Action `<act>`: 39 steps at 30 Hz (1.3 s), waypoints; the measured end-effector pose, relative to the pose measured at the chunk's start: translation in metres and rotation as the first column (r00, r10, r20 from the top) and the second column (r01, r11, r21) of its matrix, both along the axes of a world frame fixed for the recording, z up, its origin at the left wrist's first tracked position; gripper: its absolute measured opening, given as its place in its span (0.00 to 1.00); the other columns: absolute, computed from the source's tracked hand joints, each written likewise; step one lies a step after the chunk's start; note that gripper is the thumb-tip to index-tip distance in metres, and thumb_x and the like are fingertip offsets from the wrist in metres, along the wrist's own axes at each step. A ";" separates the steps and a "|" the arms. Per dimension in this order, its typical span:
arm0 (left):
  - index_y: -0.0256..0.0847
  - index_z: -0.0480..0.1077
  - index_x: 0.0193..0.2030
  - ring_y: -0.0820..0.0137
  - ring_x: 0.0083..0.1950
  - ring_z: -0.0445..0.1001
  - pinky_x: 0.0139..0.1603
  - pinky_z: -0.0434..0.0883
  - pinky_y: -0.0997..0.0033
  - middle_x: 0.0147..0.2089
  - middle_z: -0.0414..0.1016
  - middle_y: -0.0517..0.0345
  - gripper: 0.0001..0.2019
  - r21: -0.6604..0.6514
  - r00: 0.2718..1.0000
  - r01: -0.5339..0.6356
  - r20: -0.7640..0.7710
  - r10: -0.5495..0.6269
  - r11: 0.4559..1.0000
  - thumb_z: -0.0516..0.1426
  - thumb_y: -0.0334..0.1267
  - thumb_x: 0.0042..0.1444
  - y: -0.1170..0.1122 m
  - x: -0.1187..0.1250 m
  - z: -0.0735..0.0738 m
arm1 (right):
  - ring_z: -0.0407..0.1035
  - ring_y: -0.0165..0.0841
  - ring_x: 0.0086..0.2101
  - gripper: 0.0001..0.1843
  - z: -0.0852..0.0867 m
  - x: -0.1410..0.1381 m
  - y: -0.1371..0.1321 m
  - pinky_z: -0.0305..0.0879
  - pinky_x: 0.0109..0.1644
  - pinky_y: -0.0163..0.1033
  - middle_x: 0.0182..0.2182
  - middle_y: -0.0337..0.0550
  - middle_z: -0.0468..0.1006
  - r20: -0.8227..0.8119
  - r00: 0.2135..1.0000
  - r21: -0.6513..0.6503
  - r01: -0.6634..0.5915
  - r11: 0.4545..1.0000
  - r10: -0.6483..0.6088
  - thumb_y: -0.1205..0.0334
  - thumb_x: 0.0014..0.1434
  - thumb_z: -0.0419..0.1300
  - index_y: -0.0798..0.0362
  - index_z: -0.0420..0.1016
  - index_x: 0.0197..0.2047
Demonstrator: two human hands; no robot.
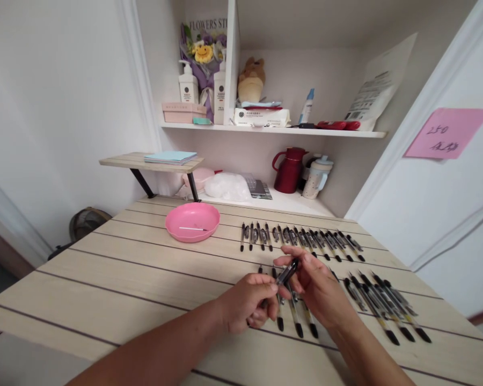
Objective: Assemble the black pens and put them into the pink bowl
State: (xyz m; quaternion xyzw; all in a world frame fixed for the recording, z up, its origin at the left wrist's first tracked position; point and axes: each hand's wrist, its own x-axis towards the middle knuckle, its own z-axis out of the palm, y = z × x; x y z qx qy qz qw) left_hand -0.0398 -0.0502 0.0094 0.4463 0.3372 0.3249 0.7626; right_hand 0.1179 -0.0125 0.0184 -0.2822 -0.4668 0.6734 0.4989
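A capped black pen (285, 273) with a clear barrel is held at a slant between my two hands over the table. The thumb and fingers of my left hand (247, 300) are closed round its lower part. My right hand (320, 289) has its fingers curled about the black cap end. Under and beside my hands lie several pens (294, 316), partly hidden by them. Farther back, a long row of pens and caps (301, 238) stretches across the table. Another group of pens (380, 303) rests to the right.
A pink bowl (193, 212) with a thin white refill (192, 229) inside stands at the back left. Behind it is a small raised shelf (124, 160) holding blue paper (171, 156). A red jug (290, 171) and a pale tumbler (317, 179) stand in the cabinet.
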 end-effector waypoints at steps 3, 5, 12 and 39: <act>0.37 0.65 0.36 0.84 0.11 0.43 0.13 0.40 0.80 0.18 0.62 0.65 0.13 -0.056 0.996 0.053 0.075 -0.049 0.997 0.50 0.45 0.53 -0.001 -0.001 0.002 | 0.50 0.22 0.15 0.14 0.002 -0.007 -0.007 0.54 0.19 0.34 0.30 0.43 0.76 -0.065 0.995 -0.043 -0.082 0.996 0.079 0.50 0.55 0.52 0.51 0.69 0.36; 0.37 0.65 0.35 0.85 0.11 0.43 0.13 0.40 0.81 0.17 0.62 0.65 0.14 -0.086 0.994 0.067 0.090 -0.059 0.994 0.50 0.46 0.53 -0.002 0.000 0.001 | 0.48 0.21 0.14 0.13 0.002 -0.013 -0.012 0.52 0.19 0.33 0.26 0.40 0.74 -0.097 0.990 -0.065 -0.108 0.992 0.101 0.51 0.56 0.50 0.51 0.66 0.30; 0.38 0.62 0.31 0.84 0.10 0.44 0.12 0.40 0.81 0.16 0.60 0.67 0.12 -0.127 0.998 0.001 0.059 0.007 0.992 0.50 0.46 0.53 -0.003 0.005 -0.003 | 0.46 0.20 0.13 0.12 -0.001 -0.021 -0.015 0.50 0.17 0.30 0.22 0.35 0.72 -0.055 0.998 -0.119 0.005 0.993 -0.012 0.52 0.54 0.51 0.51 0.61 0.27; 0.37 0.61 0.32 0.83 0.09 0.47 0.10 0.47 0.81 0.14 0.60 0.70 0.14 0.175 0.970 -0.110 -0.197 0.144 0.978 0.48 0.48 0.53 0.000 0.014 -0.009 | 0.51 0.23 0.14 0.22 -0.002 -0.021 -0.016 0.53 0.19 0.33 0.25 0.39 0.73 0.016 0.998 -0.077 0.068 0.995 -0.067 0.40 0.51 0.50 0.51 0.67 0.33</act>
